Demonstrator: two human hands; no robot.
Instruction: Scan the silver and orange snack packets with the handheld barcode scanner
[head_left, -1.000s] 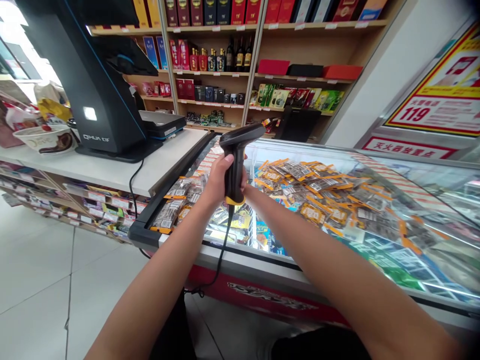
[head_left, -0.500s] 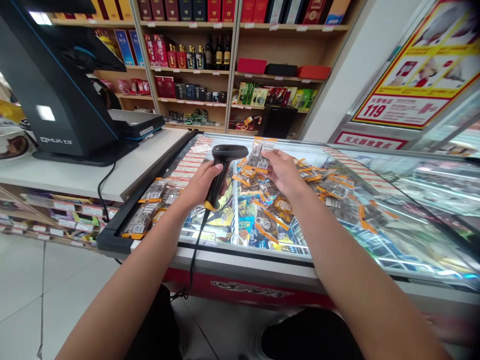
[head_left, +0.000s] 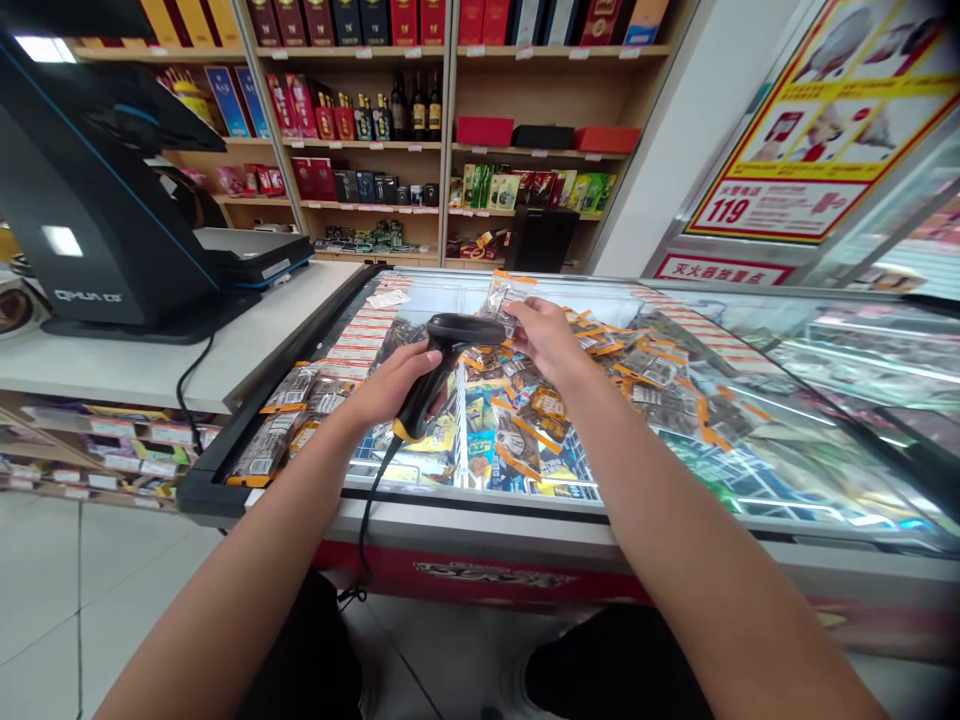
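Note:
My left hand [head_left: 401, 380] is wrapped round the handle of a black barcode scanner [head_left: 465, 330] with a yellow base and a cable. The scanner's head points right, toward a clear snack packet [head_left: 501, 292] with orange edges. That packet is pinched in my right hand [head_left: 546, 338] above the glass freezer top. Many similar orange-edged packets [head_left: 652, 365] lie loose on the glass below and to the right of my right hand. Left of my left hand, several more packets [head_left: 270, 440] lie at the freezer's left corner.
The freezer [head_left: 487, 510] stands right in front of me. On the left, a white counter [head_left: 292, 320] carries a black checkout terminal [head_left: 97, 220] with a scale [head_left: 255, 255]. Shelves [head_left: 360, 150] with boxes and bottles line the back. The scanner's cable [head_left: 365, 530] hangs over the freezer's front edge.
The scanner's head has dropped a little and come closer to the packet, tilting more. The packet stays in my right hand. The whole view has shifted slightly.

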